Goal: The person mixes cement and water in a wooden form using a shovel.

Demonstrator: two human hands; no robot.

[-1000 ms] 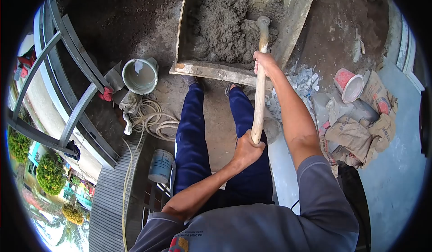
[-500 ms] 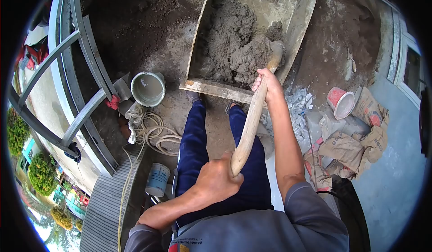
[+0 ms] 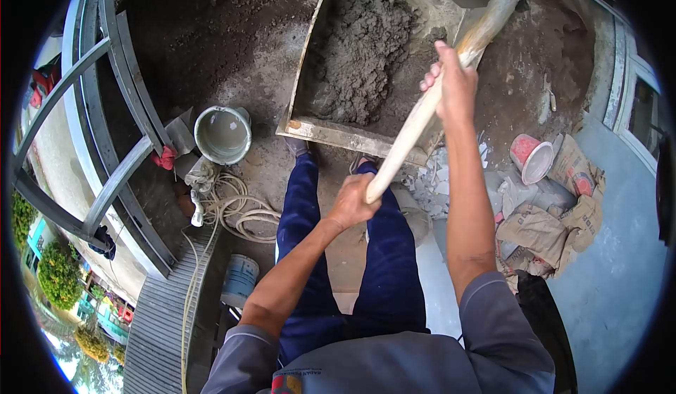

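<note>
A long wooden-handled hoe (image 3: 407, 139) slants up and to the right across the view, its cement-caked head raised over the right side of the mixing trough (image 3: 345, 135). Around the lower end of the handle, my left hand (image 3: 354, 202) is closed. My right hand (image 3: 454, 84) grips farther up, nearer the head, with its thumb stretched along the wood. Wet grey mortar (image 3: 366, 56) lies heaped in the trough, beyond my feet.
Left of the trough stand a bucket with greyish liquid (image 3: 222, 135) and a coiled hose (image 3: 243, 211). A metal frame (image 3: 116, 183) borders the left. On the right lie a red-and-white bucket (image 3: 531, 158), torn cement bags (image 3: 539, 232) and pale broken pieces (image 3: 433, 186).
Both hands have lifted the hoe up and forward, to the right. Its head has come out of the mortar, and the lump around it has left that spot.
</note>
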